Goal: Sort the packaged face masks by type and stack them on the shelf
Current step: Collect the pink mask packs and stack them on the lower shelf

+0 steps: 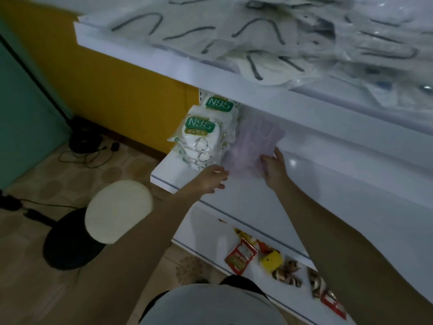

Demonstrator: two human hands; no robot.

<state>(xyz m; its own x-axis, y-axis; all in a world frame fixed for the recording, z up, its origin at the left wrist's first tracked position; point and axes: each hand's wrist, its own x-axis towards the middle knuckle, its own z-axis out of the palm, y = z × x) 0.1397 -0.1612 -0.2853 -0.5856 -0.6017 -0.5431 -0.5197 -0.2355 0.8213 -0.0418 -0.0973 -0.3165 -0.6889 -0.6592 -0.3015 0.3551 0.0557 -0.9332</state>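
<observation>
A stack of pale purple packaged masks point(251, 146) lies on the middle white shelf point(328, 179), right of a stack of white N95 mask packs point(201, 137) with green labels. My right hand point(273, 166) grips the purple stack's near right corner. At the stack's near left corner my left hand point(212, 179) touches it with loosely bent fingers. On the top shelf point(164, 55) lies a loose pile of clear-wrapped masks point(293, 38) with dark ear loops.
The bottom shelf holds red and yellow snack packets point(241, 255). A round stool with a cream seat point(117, 211) stands at the left on the floor, with cables and a black device point(83, 137) by the yellow wall.
</observation>
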